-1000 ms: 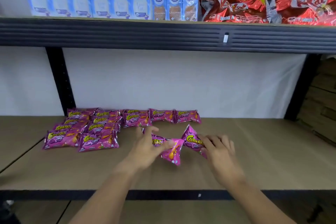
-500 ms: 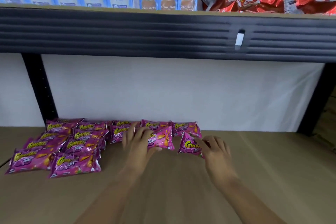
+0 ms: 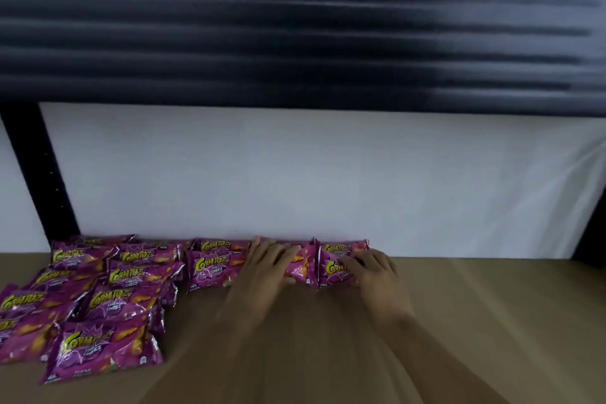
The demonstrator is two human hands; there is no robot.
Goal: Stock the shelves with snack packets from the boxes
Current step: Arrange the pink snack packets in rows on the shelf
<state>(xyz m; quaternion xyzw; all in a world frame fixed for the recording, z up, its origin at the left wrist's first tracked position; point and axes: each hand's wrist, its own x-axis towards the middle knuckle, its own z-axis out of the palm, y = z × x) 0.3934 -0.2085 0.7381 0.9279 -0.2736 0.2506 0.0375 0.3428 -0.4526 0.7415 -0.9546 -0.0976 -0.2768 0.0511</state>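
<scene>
In the head view, your left hand (image 3: 267,267) lies low in the centre of the frame, fingers fairly straight, pressing flat on a pink Corntoz packet (image 3: 300,267). Just right of it, your right hand (image 3: 373,270) rests with loosely bent fingers on a second Corntoz packet (image 3: 333,269); whether it actually grips is unclear through the blur. More stocked Corntoz packets (image 3: 98,302) cover the brown shelf board (image 3: 475,321) at lower left.
</scene>
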